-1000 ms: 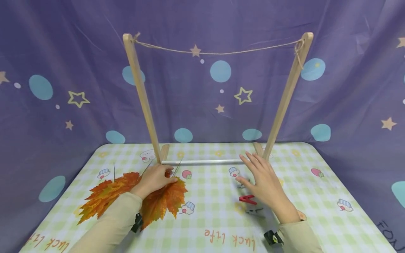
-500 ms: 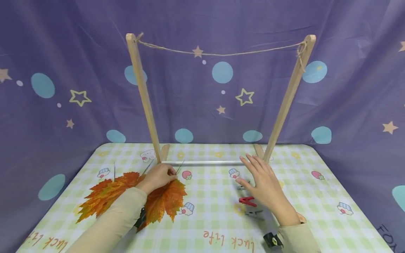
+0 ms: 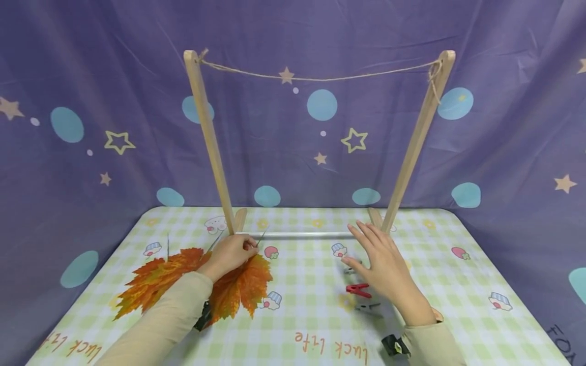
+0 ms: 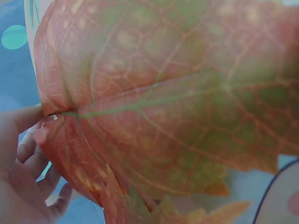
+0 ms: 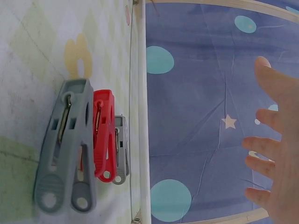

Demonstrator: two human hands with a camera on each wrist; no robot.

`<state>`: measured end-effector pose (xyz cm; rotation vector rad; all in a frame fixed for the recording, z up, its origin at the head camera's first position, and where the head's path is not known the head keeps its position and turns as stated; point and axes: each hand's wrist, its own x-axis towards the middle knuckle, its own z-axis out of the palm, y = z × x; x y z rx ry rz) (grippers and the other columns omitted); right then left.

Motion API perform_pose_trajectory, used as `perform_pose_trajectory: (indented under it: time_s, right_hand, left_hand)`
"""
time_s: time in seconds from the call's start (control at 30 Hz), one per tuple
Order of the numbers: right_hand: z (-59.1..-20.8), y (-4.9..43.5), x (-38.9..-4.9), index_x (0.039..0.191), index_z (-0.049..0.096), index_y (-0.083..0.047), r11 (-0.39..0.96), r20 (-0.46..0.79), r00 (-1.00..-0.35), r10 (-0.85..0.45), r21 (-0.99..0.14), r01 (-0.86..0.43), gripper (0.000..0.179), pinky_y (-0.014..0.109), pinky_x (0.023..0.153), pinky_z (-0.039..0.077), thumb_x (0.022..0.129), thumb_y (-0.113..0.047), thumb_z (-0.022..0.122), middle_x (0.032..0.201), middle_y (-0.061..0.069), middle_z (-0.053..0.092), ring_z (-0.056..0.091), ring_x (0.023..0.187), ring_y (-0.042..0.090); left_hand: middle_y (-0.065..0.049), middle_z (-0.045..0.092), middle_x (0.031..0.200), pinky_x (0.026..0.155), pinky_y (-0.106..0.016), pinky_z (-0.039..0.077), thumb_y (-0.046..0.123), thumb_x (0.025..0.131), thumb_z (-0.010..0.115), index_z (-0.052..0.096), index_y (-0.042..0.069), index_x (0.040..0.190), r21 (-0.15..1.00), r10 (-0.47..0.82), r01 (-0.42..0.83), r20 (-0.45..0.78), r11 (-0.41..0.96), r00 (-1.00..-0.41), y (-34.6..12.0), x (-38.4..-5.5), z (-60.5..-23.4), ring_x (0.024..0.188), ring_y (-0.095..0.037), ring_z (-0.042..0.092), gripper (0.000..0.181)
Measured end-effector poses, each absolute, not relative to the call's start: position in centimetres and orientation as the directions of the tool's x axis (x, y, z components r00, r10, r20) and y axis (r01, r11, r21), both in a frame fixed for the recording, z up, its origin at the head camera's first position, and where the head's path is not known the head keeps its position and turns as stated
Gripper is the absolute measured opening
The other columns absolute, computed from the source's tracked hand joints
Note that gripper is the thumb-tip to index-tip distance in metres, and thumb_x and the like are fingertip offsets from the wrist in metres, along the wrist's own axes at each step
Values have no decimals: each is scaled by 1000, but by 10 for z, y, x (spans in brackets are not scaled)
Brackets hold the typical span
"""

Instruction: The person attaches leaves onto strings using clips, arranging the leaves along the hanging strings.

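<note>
My left hand (image 3: 231, 255) pinches an orange-and-green maple leaf (image 4: 154, 112) at its stem end between thumb and fingertips. In the head view that leaf (image 3: 244, 284) spreads below the hand, its thin stem pointing up past the fingers. Another maple leaf (image 3: 157, 279) lies to the left, partly behind the forearm. Over the table's right side my right hand (image 3: 382, 264) hovers with fingers spread, holding nothing. Beside it lie a red clothespin (image 5: 103, 135) and two grey ones, a near grey clothespin (image 5: 67, 144) and a far grey clothespin (image 5: 121, 149).
A wooden frame stands at the back, with a left post (image 3: 208, 140), a right post (image 3: 418, 140) and a white crossbar (image 3: 297, 235) low between them. A twine string (image 3: 320, 79) sags between the post tops. The checked tablecloth (image 3: 302, 295) covers the table; a purple curtain (image 3: 293, 25) hangs behind.
My left hand's thumb and fingers have come together on the leaf's stem and the hand has turned slightly. The right hand has hardly moved. The head view has shifted a little.
</note>
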<state>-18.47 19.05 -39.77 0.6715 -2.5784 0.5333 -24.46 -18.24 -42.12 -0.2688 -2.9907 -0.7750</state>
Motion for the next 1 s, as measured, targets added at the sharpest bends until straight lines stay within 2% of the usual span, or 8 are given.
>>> perform_pose_trajectory:
  time_s: [0.27,0.47,0.63,0.83,1.0]
  right_hand:
    - [-396,194,-183,152,42,-16,791,463,-802,-378,-289,-540,74,60,111,23,90,-42,72,156,8,37,30,143,32]
    - [-391,204,-185,148,48,-14,761,458,-803,-382,-338,-554,66,60,111,24,91,-38,72,151,11,44,34,141,35]
    - [-387,212,-182,145,51,-14,752,414,-844,-342,-418,-509,61,61,110,24,93,-40,69,149,11,47,35,140,37]
    - [-386,209,-182,142,55,-14,742,451,-839,-305,-439,-506,58,59,108,30,92,-37,72,148,10,49,41,137,36]
    - [-388,205,-178,137,59,-12,682,461,-862,-211,-562,-468,51,60,107,32,92,-31,73,144,10,53,42,136,36]
  left_hand:
    - [5,68,85,67,-35,48,26,92,72,75,18,99,507,149,187,116,841,-982,-186,-240,-415,69,-14,57,11]
    - [6,68,86,69,-36,48,26,93,72,74,20,99,535,146,186,117,824,-982,-182,-238,-410,70,-14,58,9]
    - [5,68,88,69,-35,49,28,93,71,74,19,102,596,143,178,106,783,-984,-181,-238,-404,70,-15,58,12]
    - [2,70,91,73,-38,50,27,94,71,74,17,102,608,134,192,140,770,-981,-186,-238,-396,77,-15,62,14]
    - [2,70,92,72,-38,50,29,94,70,74,17,103,606,139,192,135,772,-981,-187,-237,-393,78,-16,62,15]
